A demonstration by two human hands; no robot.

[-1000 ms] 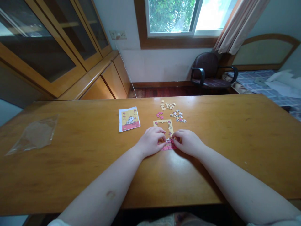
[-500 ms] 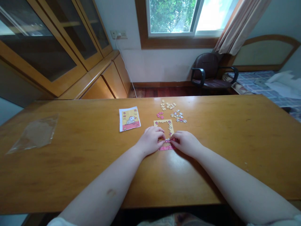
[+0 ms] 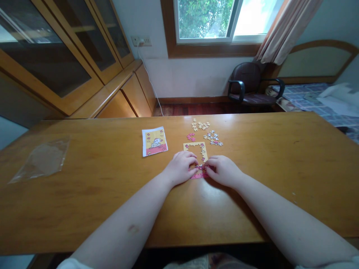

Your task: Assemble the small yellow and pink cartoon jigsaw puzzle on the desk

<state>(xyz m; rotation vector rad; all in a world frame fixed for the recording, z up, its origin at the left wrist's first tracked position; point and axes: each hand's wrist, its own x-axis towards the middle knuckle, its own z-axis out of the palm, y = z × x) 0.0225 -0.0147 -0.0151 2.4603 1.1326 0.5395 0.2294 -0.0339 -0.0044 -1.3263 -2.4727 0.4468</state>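
Note:
A small jigsaw puzzle (image 3: 199, 149) lies on the wooden table (image 3: 112, 179), its yellow border joined and its middle bare. My left hand (image 3: 181, 168) and my right hand (image 3: 223, 170) rest on the puzzle's near edge, fingers curled and pressed on the pink bottom pieces (image 3: 199, 174). The fingertips of both hands nearly meet over that pink strip. Loose piles of pieces lie beyond: cream ones (image 3: 199, 125), pink ones (image 3: 191, 136) and mixed ones (image 3: 212, 138).
A reference picture card (image 3: 154, 141) lies left of the puzzle. A clear plastic bag (image 3: 42, 158) sits at the table's far left. Behind the table are a wooden cabinet (image 3: 84, 56), a dark armchair (image 3: 249, 87) and a window.
Both hands stay on the puzzle's near edge; the fingers have shifted slightly over the pink strip. Nothing else has moved.

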